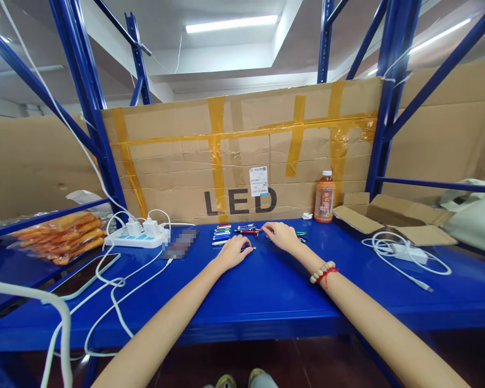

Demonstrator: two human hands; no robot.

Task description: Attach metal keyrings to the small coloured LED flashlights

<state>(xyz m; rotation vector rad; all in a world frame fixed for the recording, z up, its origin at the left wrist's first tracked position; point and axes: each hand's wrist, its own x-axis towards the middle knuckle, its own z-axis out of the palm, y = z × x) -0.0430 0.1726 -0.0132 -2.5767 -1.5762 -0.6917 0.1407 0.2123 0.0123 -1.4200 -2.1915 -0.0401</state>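
Observation:
Both my arms reach over a blue metal shelf. My left hand rests on the shelf with its fingers curled round a small pen-like item whose tip shows at its right side. My right hand, with a bead bracelet on its wrist, lies a little farther back, fingers bent and touching a red pen. To the left of that hand several small coloured pens lie in a neat row. More pens peek out just right of my right hand.
A taped cardboard sheet marked LED closes the back. An orange drink bottle stands at the back right beside an open cardboard box. A white power strip, cables, a phone, a white charger and orange packets lie around.

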